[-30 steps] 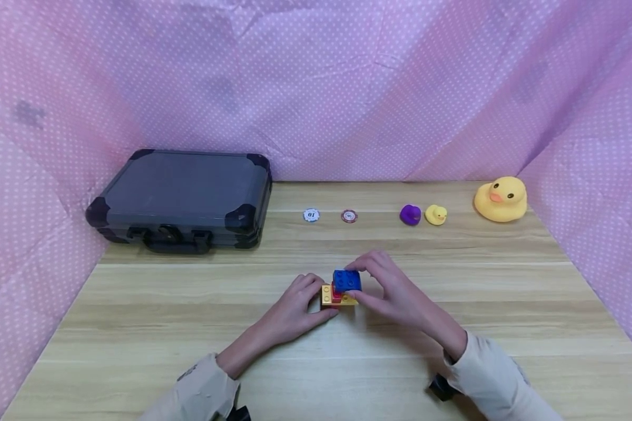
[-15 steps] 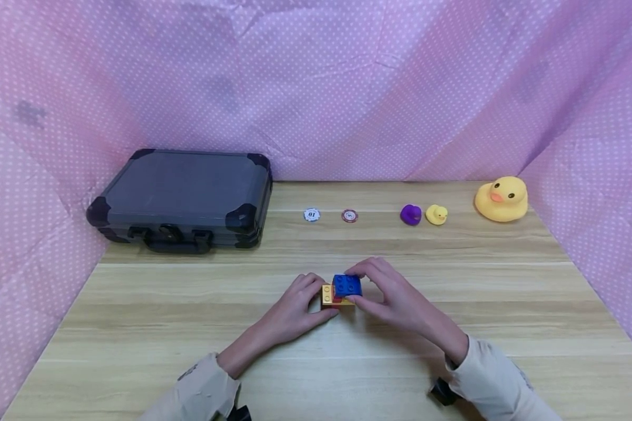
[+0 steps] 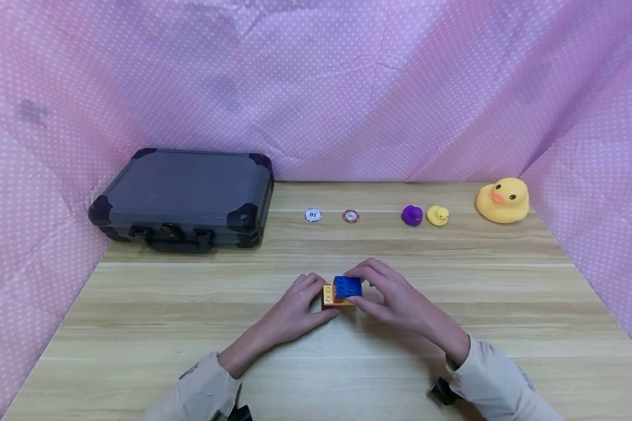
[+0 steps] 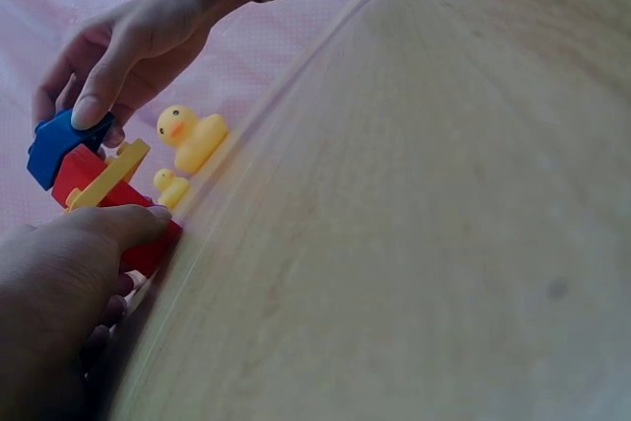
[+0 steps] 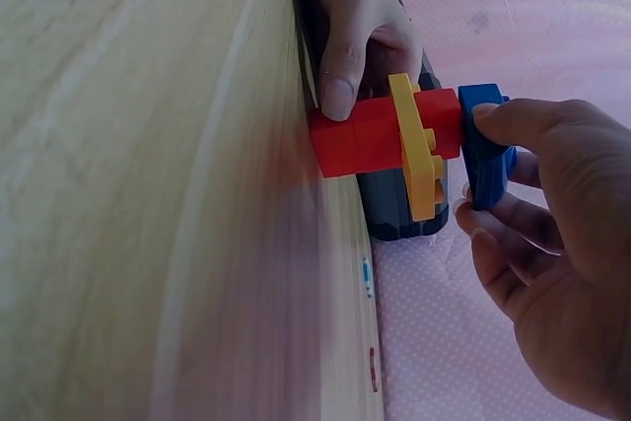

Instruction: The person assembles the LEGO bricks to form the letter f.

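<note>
Near the middle of the table, my left hand holds the bottom of a small toy-brick stack, its thumb against the lower red bricks. Above those lies a flat yellow brick with studs, wider than the red ones. A further red brick stands on the yellow piece. My right hand pinches a blue brick between thumb and fingers at the top of the stack. In the right wrist view the blue brick sits against the upper red brick, slightly tilted; whether it is fully seated I cannot tell.
A dark grey case with a handle lies at the back left. Behind the stack are a white chip and a red-rimmed chip. Further right stand a purple duck, a small yellow duck and a large yellow duck.
My right hand has come slightly down and nearer with the blue brick, which now covers more of the upper red brick. The left hand has stayed in place on the stack.
</note>
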Tool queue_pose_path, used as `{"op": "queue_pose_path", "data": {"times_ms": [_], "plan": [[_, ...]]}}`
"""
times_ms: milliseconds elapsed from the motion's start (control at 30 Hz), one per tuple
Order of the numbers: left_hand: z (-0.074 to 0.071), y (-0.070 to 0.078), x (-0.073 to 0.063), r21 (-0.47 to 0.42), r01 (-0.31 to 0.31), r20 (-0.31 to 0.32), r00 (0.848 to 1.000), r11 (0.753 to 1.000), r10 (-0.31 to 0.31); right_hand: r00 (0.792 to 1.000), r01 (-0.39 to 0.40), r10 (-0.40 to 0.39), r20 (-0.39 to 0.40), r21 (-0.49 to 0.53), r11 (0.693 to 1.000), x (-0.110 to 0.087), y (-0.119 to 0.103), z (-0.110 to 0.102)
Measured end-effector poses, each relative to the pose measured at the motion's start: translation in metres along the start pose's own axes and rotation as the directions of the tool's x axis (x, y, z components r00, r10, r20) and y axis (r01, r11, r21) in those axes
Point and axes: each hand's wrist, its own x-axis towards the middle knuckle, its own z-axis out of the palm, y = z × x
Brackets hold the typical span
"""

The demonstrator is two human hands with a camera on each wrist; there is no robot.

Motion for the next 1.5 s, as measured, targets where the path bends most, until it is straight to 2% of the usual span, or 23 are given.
{"op": "queue_pose_path", "data": {"times_ms": [467,800,1067,1167,1333,1500], "plan": [[0.001,-0.001,0.000,0.005,-0.009,-0.007,1.000,1.000,0.009,1.000,0.005,-0.005,0.006,-0.035,0.999,0.002,-0.002,0.000],[0.001,-0.001,0.001,0.005,-0.005,0.001,1.000,1.000,0.005,0.999,-0.033,0.033,0.010,0.013,0.999,0.001,-0.001,0.000],[0.000,-0.003,0.000,0.015,-0.016,-0.016,1.000,1.000,0.016,0.999,-0.003,0.005,0.036,-0.061,0.998,0.006,-0.002,-0.001],[0.000,-0.003,0.000,0.016,-0.014,-0.017,1.000,1.000,0.014,0.999,-0.002,0.005,0.045,-0.053,0.999,0.005,-0.001,-0.001],[0.001,-0.003,0.000,-0.003,-0.009,-0.009,1.000,1.000,0.009,0.994,-0.095,0.095,0.050,-0.006,0.995,-0.002,0.004,-0.001],[0.001,-0.003,0.000,-0.011,0.000,-0.001,1.000,1.000,0.000,0.973,-0.224,0.220,0.075,0.052,0.973,-0.013,0.013,0.001]]}}
